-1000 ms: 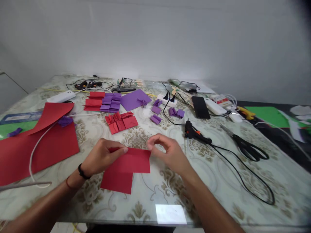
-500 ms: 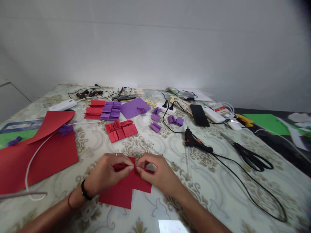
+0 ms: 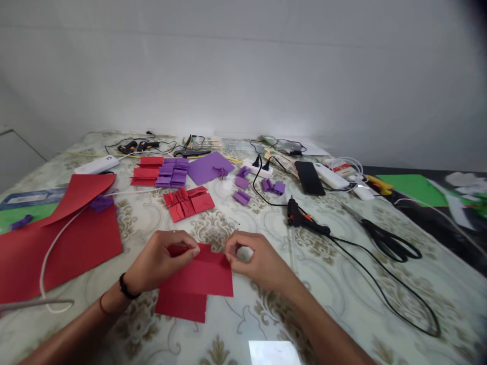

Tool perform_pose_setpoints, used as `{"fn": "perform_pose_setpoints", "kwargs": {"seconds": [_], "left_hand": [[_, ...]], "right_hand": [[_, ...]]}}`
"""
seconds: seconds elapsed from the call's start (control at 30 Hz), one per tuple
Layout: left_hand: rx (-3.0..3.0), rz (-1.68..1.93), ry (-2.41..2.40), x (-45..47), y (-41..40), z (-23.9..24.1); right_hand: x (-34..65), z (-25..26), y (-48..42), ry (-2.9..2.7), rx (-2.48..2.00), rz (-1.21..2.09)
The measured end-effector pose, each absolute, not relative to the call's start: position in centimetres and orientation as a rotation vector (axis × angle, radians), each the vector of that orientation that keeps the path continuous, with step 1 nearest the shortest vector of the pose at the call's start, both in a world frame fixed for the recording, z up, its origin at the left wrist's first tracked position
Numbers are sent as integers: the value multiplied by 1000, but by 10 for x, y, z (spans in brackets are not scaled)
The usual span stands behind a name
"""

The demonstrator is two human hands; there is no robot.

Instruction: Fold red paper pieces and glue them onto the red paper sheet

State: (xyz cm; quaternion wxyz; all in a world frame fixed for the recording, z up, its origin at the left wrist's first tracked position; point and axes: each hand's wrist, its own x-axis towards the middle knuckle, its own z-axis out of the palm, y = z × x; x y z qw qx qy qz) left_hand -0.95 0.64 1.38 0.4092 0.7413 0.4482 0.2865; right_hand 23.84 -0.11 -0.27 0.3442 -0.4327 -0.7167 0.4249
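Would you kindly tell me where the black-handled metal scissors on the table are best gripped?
Grip the black-handled metal scissors by their two handle loops, coming from the near right: the loops lie flat towards that side, while the blades point away to the far left. The right hand, pinching the folded red paper, is nearer.

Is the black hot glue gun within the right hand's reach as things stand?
Probably yes: the black hot glue gun lies just beyond the right hand, bare tabletop between; the hand must first release the red folded paper.
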Motion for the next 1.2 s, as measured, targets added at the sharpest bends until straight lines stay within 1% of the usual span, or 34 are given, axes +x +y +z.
{"fn": "perform_pose_setpoints", "kwargs": {"seconds": [0.17,0.33,0.5,0.63,0.83,0.97,1.13,1.2], "left_hand": [[1881,761,1214,-10,8,10],[1928,753,1210,-2,4,6],[1856,690,1155,5,0,2],[1775,670,1110,7,-2,-1],[1907,619,1114,8,-3,2],[1876,633,1089,2,1,8],[1836,651,1112,-18,17,17],[1741,717,1173,-25,23,20]], "right_hand": [[251,-3,5,-1832,-1248,1093],[239,-4,2,-1822,-1206,980],[221,-10,-5,-1855,-1128,1149],[217,-13,-8,-1848,-1124,1161],[215,-10,-13,-1855,-1101,1163],[221,-7,-12,-1832,-1117,1162],[240,-3,-3,-1703,-1147,1262],[248,-2,1,-1610,-1133,1313]]}}
